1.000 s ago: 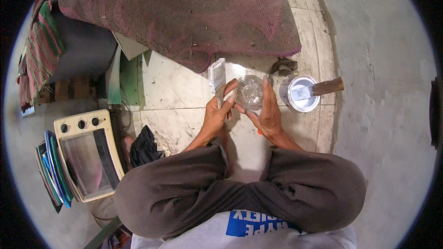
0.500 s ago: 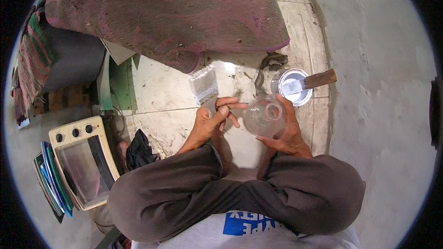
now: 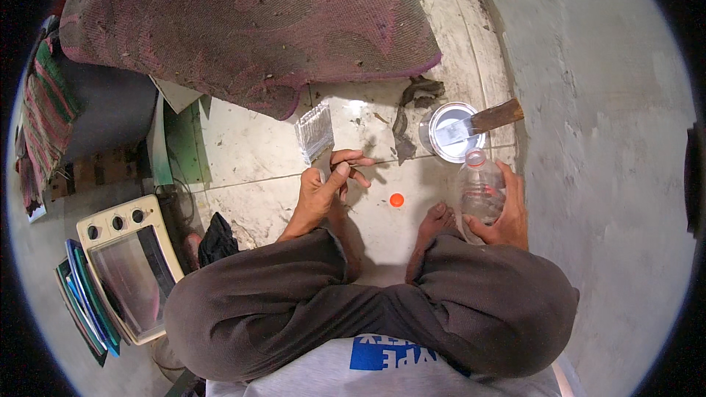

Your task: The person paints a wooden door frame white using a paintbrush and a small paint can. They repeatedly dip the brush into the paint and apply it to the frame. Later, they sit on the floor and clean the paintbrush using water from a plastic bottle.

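Note:
My left hand (image 3: pixel 323 190) holds a flat paintbrush (image 3: pixel 315 134) with whitish bristles, its lower end tucked by the thumb while the other fingers stretch to the right. In my right hand (image 3: pixel 507 213) is a clear plastic bottle (image 3: pixel 482 191), gripped round its side and lower part, with its uncapped mouth pointing away from me. An orange bottle cap (image 3: pixel 397 200) lies on the tiled floor between my feet. Just beyond the bottle stands an open paint can (image 3: pixel 440 148); a flat blade with a wooden handle (image 3: pixel 498 116) rests across its rim.
A dirty brownish-purple mat (image 3: pixel 250 22) covers the far floor. A grey wall (image 3: pixel 603 140) rises on the right. To the left are a cream-framed appliance (image 3: pixel 136 265), some folders (image 3: pixel 87 298) and a black cloth (image 3: pixel 218 239). A dark rag strip (image 3: pixel 403 121) lies near the can.
My right hand has moved right with the bottle, away from my left hand. The orange cap now shows on the floor. My left hand keeps the brush in nearly the same place.

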A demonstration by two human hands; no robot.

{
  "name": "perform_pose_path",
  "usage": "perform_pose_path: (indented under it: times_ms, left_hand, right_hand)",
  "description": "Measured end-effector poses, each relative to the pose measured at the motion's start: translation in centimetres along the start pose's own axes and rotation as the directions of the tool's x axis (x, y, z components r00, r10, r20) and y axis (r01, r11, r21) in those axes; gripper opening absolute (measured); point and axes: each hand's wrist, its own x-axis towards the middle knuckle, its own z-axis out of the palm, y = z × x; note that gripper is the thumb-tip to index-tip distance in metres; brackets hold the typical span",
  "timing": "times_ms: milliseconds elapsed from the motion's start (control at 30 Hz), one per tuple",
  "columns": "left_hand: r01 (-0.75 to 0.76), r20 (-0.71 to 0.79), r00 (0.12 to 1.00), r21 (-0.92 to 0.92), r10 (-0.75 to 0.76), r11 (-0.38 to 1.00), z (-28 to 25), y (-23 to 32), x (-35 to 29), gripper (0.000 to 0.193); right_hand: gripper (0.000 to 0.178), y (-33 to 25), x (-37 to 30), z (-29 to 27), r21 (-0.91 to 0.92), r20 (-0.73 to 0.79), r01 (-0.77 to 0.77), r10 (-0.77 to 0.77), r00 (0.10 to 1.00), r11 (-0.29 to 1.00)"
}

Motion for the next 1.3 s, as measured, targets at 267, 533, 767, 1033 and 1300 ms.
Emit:
perform_pose_path:
  times_ms: [267,533,767,1033,1300]
  left_hand:
    - [-0.003,-0.021,1.000,0.025,0.004,1.000,0.0,-0.3,0.0,0.036]
    - [0.000,-0.003,1.000,0.019,0.000,1.000,0.0,-0.6,0.1,0.038]
    - [0.013,0.003,1.000,0.021,-0.014,1.000,-0.2,-0.9,0.1,0.039]
    - [0.028,0.002,1.000,0.027,-0.028,0.999,-0.2,-0.8,0.1,0.039]
    - [0.034,0.023,0.999,0.005,-0.034,0.999,-0.4,-0.8,0.1,0.035]
  right_hand:
    - [0.101,0.1,0.5,-0.4,-0.143,0.047,-0.132,0.140,0.989,0.981]
    - [0.099,-0.6,1.0,-1.3,-0.254,0.089,-0.187,0.216,0.972,0.949]
    - [0.098,-0.9,1.5,-1.6,-0.330,0.107,-0.218,0.266,0.958,0.918]
    - [0.099,-1.7,1.9,-2.1,-0.397,0.125,-0.206,0.275,0.953,0.894]
    - [0.099,-2.3,2.2,-2.2,-0.421,0.131,-0.209,0.287,0.949,0.883]
